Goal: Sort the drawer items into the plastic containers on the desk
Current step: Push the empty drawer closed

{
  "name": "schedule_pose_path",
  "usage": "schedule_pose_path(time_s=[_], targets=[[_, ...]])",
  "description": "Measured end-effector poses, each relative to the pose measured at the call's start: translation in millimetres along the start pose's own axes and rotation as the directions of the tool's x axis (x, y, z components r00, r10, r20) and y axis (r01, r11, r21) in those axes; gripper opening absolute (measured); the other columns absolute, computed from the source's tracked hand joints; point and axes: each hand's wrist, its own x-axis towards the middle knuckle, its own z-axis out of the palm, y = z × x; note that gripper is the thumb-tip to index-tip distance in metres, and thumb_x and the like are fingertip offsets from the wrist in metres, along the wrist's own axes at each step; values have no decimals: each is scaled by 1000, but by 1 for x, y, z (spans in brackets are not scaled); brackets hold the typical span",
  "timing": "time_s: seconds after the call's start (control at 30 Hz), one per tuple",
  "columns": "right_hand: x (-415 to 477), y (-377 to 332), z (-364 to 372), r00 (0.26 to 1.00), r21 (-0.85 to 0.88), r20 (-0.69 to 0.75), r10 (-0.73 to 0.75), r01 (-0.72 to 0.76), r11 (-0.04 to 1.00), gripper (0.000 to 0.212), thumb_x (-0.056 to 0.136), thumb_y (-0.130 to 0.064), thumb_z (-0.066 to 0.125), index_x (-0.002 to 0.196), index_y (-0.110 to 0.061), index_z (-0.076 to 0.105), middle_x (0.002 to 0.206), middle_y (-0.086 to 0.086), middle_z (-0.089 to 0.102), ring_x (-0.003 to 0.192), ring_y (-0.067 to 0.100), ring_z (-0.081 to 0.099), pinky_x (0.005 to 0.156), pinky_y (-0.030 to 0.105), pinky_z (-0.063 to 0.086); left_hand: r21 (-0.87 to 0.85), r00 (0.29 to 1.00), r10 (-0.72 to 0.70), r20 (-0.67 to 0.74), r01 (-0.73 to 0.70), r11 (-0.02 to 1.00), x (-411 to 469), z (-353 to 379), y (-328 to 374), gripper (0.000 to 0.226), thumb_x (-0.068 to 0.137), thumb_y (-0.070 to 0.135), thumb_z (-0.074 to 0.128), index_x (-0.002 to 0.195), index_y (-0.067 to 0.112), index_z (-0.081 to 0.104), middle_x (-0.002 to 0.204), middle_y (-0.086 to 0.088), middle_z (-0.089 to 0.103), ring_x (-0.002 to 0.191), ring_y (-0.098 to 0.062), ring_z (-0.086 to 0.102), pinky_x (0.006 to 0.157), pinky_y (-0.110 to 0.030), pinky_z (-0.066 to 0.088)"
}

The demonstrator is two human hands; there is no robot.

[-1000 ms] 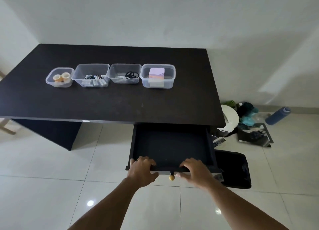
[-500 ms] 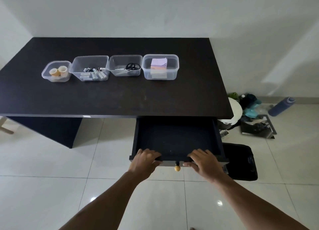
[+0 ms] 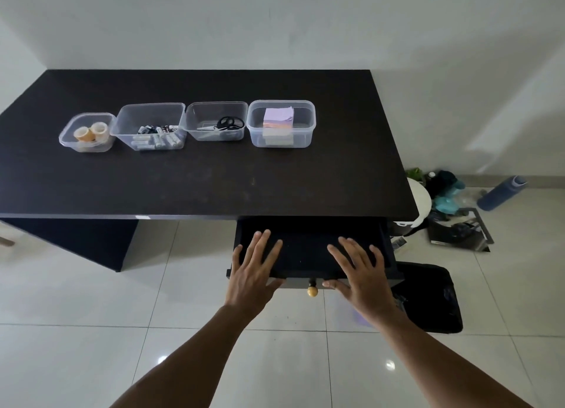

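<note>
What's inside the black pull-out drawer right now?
Only bare dark floor shows inside the black pull-out drawer. The left hand and right hand cover part of it, and the black desktop hides its rear.

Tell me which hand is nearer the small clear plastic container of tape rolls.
Left. The left hand is spread over the black drawer's front left, closer to the small clear plastic container; the right hand is further right, beyond the yellow knob.
</note>
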Motion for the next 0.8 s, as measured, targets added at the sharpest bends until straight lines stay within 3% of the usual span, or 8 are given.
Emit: schedule_pose_path(time_s=[0.07,0.17,0.8], targets=[[2,1,-1,999,-14,35,-14,14,1000,77,91,-69,43,152,-24,33,155,10,43,144,28,39,112,63,29,50,1000,17,-25,-16,999,2,-1,-1,95,76,46,78,152,17,28,161,-15,26,149,-34,21,113,-58,31],[4,2,0,996,-26,81,-22,25,999,78,93,-68,37,155,-23,26,160,11,34,148,30,31,113,68,24,102,998,46,-37,-42,994,1,2,-1,95,76,46,79,151,15,30,161,-17,24,149,-34,20,114,-58,30],[39,14,1,973,-94,228,27,-6,996,85,91,-70,31,158,-21,15,164,13,23,152,32,21,115,71,16,155,995,6,-98,9,988,34,9,-6,99,79,49,75,155,14,22,163,-15,13,151,-32,13,116,-61,23]])
